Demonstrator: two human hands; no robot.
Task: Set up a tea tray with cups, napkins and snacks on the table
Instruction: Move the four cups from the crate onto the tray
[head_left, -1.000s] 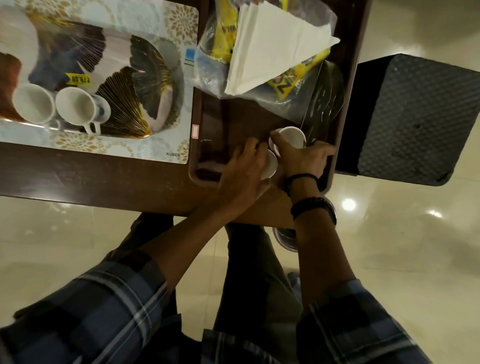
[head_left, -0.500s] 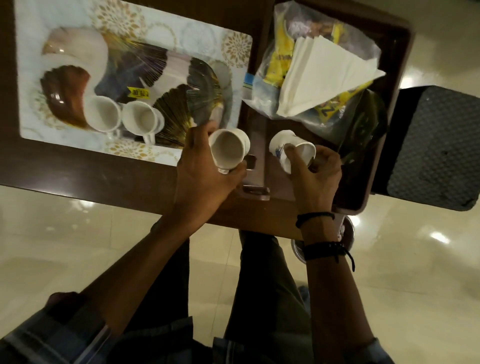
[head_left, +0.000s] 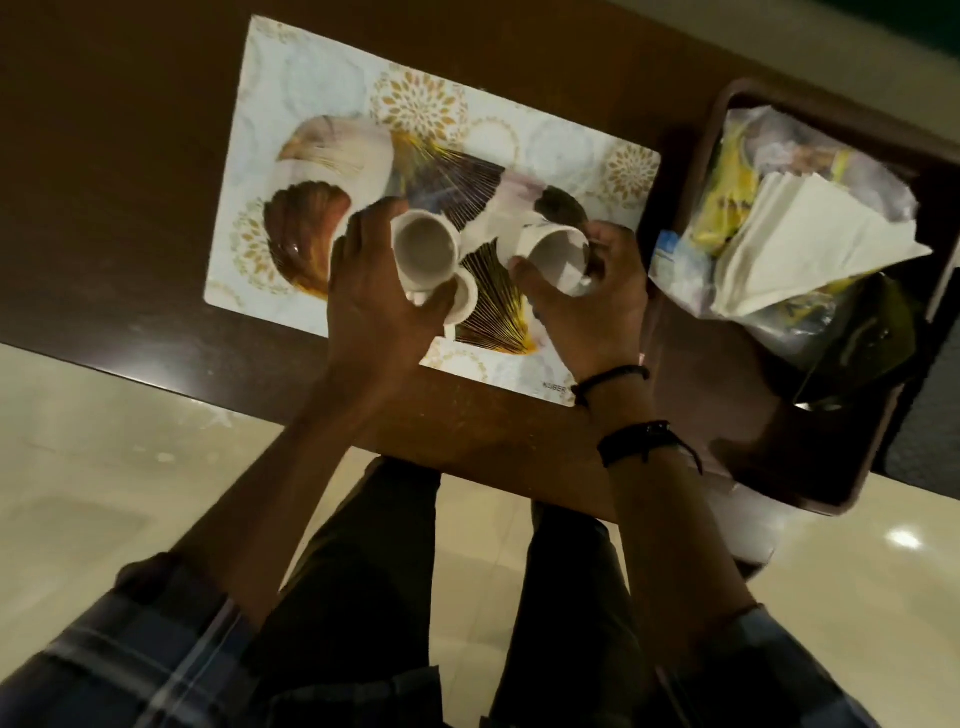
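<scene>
My left hand grips a white cup, tilted with its mouth toward me, over the patterned placemat. Just below it another white cup shows on the mat, partly hidden by my fingers. My right hand holds a second white cup above the mat's right half. The dark brown tray lies to the right, holding white napkins on top of yellow snack packets in a clear bag.
The dark wooden table carries the mat and tray, with its near edge above my knees. The tray's near right corner overhangs the table edge. A glossy cream floor lies below.
Both hands lifted a cup out of the tray's near end and carried it left over the placemat. The cups that stood on the mat are now mostly hidden by my left hand.
</scene>
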